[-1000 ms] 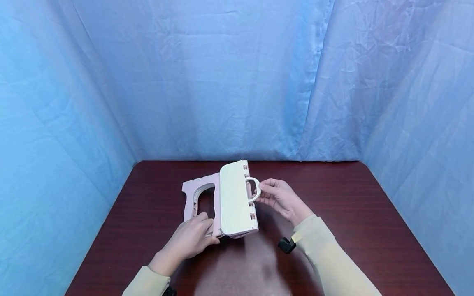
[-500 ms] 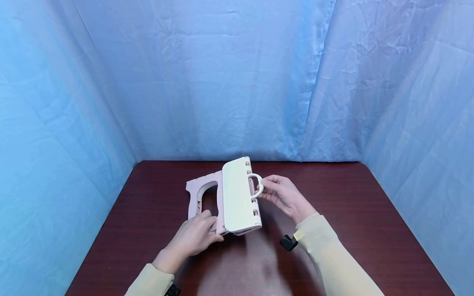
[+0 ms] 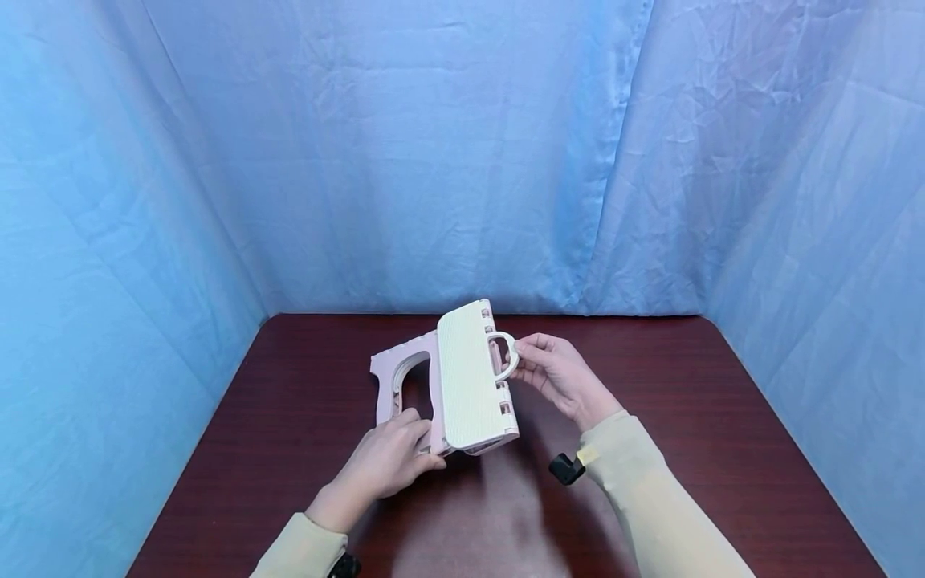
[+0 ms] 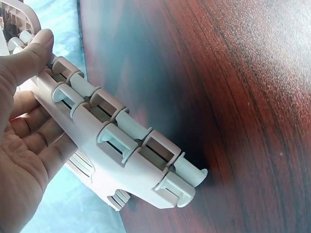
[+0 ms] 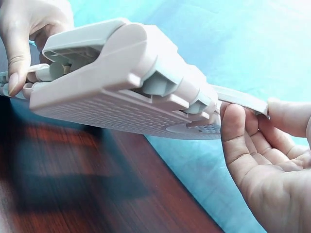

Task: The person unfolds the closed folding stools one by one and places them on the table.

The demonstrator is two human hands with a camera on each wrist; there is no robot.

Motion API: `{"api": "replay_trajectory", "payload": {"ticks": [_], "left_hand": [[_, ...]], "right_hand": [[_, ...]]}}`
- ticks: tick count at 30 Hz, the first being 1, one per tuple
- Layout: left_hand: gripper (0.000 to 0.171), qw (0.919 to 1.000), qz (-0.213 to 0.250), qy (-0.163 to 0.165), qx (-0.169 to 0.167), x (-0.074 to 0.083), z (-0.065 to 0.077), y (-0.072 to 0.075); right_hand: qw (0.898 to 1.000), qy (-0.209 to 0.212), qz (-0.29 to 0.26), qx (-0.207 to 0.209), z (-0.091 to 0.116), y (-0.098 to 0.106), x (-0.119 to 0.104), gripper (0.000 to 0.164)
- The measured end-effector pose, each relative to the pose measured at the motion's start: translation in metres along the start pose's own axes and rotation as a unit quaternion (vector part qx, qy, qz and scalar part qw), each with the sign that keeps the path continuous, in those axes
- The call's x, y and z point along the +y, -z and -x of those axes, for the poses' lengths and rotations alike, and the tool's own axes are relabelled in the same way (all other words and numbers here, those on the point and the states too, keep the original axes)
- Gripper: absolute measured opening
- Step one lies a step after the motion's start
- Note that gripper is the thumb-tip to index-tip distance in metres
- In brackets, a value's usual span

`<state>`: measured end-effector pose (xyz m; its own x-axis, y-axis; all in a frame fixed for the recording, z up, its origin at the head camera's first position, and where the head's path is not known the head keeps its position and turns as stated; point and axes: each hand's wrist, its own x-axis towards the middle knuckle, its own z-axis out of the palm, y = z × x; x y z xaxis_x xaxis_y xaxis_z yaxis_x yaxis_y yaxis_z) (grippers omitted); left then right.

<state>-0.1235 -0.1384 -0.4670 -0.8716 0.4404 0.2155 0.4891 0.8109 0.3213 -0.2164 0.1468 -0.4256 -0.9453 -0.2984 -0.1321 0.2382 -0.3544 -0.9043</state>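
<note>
A folded step stool [image 3: 470, 381], pale pink with a cream-white top panel, is held tilted over the table by both hands. My left hand [image 3: 386, 457] grips the near edge of its pink leg frame, thumb on one side and fingers on the other. Hinge knuckles [image 4: 114, 119] run along that edge in the left wrist view. At the stool's right side, a white carry handle [image 3: 514, 353] sticks out as a loop. Thumb and fingers of my right hand [image 3: 560, 376] pinch this loop. In the right wrist view the stool's textured underside [image 5: 121, 114] shows, with a shadow on the table below.
The dark red-brown wooden table [image 3: 694, 449] lies beneath, its far edge running close behind the stool. Blue curtains [image 3: 433, 160] hang at the back and on both sides. A small black device [image 3: 566, 469] is strapped at the right wrist.
The folded stool has shifted slightly to the right and away from me. Both hands have moved along with it, each keeping its hold.
</note>
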Motion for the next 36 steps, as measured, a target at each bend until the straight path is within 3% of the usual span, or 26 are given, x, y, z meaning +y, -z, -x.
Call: {"api": "replay_trajectory", "payload": {"ticks": [16,28,36], "left_hand": [[0.037,0.9988,0.030,-0.031,0.024,0.004,-0.004,-0.001],[0.036,0.9986,0.036,-0.027,0.026,0.009,-0.007,-0.002],[0.035,0.9981,0.043,-0.030,0.031,0.011,-0.008,-0.003]], "right_hand": [[1.000,0.021,-0.005,-0.001,0.005,-0.004,-0.013,0.015],[0.999,0.039,-0.004,-0.018,0.007,-0.007,-0.021,0.012],[0.999,0.045,-0.007,-0.013,0.009,-0.009,-0.026,0.018]]}}
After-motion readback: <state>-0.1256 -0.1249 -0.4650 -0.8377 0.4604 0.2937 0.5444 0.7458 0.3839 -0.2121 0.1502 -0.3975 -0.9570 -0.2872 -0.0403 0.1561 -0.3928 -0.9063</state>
